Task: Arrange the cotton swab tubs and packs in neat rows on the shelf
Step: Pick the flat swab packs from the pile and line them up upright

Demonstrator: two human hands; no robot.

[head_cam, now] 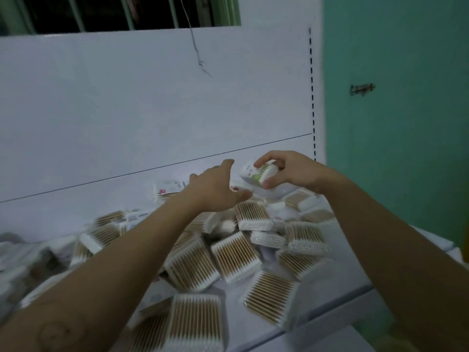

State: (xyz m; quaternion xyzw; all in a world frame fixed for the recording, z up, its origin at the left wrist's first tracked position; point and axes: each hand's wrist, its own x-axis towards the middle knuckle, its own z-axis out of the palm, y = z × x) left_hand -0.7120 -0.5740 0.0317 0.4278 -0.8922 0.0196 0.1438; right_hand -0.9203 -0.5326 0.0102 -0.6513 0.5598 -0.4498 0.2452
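Several clear packs of wooden cotton swabs (234, 256) lie in a loose heap across the white shelf (337, 283). My right hand (291, 171) grips a small white tub or pack with a green label (256, 172), lifted above the back right of the heap. My left hand (215, 189) reaches forward over the pile with its fingers extended, holding nothing. A few packs with red and white labels (168, 190) lie at the back near the panel.
The white back panel (152, 110) rises behind the shelf, with a slotted upright (312, 97) at its right edge. A green wall (401, 97) stands to the right. The shelf's front edge (350, 301) runs diagonally at the lower right.
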